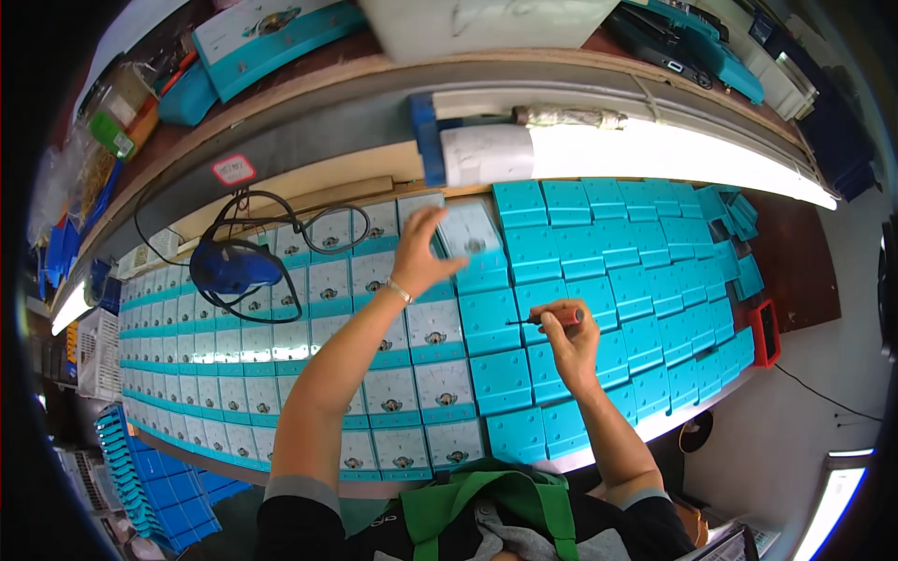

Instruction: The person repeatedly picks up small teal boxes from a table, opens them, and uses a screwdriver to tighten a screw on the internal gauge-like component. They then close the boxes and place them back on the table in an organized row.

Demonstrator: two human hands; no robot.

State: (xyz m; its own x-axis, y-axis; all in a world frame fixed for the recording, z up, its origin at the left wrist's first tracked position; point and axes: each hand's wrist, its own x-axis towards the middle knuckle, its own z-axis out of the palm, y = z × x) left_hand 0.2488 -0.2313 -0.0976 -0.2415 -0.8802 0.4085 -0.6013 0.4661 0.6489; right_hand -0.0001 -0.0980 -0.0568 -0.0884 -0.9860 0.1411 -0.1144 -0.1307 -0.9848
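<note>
My left hand [421, 260] reaches to the far middle of the table. Its thumb and fingers curve around the left side of a white-faced panel meter [470, 230], which is slightly blurred and tilted. Where exactly the fingertips meet its edges is hard to see. My right hand [571, 338] is closed around a screwdriver [559, 316] with a red handle. The screwdriver's dark shaft points left, over a teal meter housing [489, 321] lying face down. Left of my hands, rows of meters [435, 335] lie with white dial faces up; to the right, the rows show teal backs.
A blue corded tool [234, 267] with a looped black cable hangs over the left rows. A bright lamp [655, 159] runs beneath the shelf [327, 107]. Stacked blue trays [173, 491] stand at lower left; a red bin [765, 334] is at the table's right end.
</note>
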